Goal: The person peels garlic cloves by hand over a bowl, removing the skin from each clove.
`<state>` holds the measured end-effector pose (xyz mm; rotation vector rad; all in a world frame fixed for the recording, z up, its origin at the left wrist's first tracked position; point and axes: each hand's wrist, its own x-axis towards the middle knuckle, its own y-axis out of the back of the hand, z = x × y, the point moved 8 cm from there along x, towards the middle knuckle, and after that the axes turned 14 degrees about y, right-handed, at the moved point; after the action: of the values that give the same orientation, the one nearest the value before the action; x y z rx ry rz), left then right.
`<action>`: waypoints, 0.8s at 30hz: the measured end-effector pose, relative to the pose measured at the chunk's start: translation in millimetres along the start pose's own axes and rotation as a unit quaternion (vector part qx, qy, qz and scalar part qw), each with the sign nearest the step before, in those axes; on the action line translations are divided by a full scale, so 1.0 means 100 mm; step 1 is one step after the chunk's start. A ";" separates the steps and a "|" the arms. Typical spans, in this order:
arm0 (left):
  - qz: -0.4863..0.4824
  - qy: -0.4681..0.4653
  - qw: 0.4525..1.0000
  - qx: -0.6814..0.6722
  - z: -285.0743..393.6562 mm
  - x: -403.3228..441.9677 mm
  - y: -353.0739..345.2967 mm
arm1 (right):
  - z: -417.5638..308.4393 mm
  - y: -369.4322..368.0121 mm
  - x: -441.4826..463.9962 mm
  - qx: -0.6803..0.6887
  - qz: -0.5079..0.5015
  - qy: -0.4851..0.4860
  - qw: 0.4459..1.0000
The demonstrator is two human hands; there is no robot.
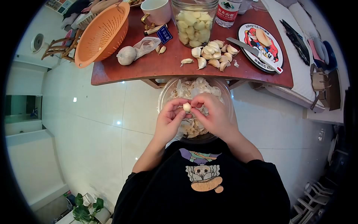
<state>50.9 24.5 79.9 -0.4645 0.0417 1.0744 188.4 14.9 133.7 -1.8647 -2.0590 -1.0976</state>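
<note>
Between my two hands is a pale garlic clove (187, 107), its skin partly off as far as I can see. My left hand (172, 115) pinches it from the left with thumb and fingers. From the right, my right hand (209, 113) closes its thumb and forefinger at the clove's edge. Both hands are over a clear plastic bowl (162, 98) holding garlic skins (197, 87). On the table above lies a pile of unpeeled garlic cloves (214, 54). Behind that pile stands a glass jar (194, 4) with peeled cloves inside.
An orange colander (108, 31) tilts at the wooden table's (149, 69) left end. Near it lie a bagged garlic bulb (126, 55), a white mug (156, 12) and a blue card (164, 34). A knife (257, 55) rests across a cartoon plate (274, 41) beside a water bottle (227, 13).
</note>
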 end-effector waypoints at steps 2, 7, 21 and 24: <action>0.004 -0.004 1.000 -0.004 -0.01 -0.01 -0.01 | -0.04 0.00 0.01 0.000 0.010 0.020 1.000; 0.020 -0.004 1.000 0.002 0.00 -0.02 -0.04 | -0.08 0.02 0.00 -0.006 0.031 0.048 0.998; 0.024 -0.008 1.000 0.011 -0.01 -0.02 -0.05 | -0.07 0.04 -0.01 0.013 0.065 0.056 0.996; 0.022 -0.006 1.000 0.010 -0.01 -0.01 -0.05 | -0.06 0.04 -0.02 0.017 0.056 0.054 0.997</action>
<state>55.0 20.8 80.9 -0.4402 0.0532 1.1180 190.3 9.6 138.3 -1.8383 -1.8789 -1.1018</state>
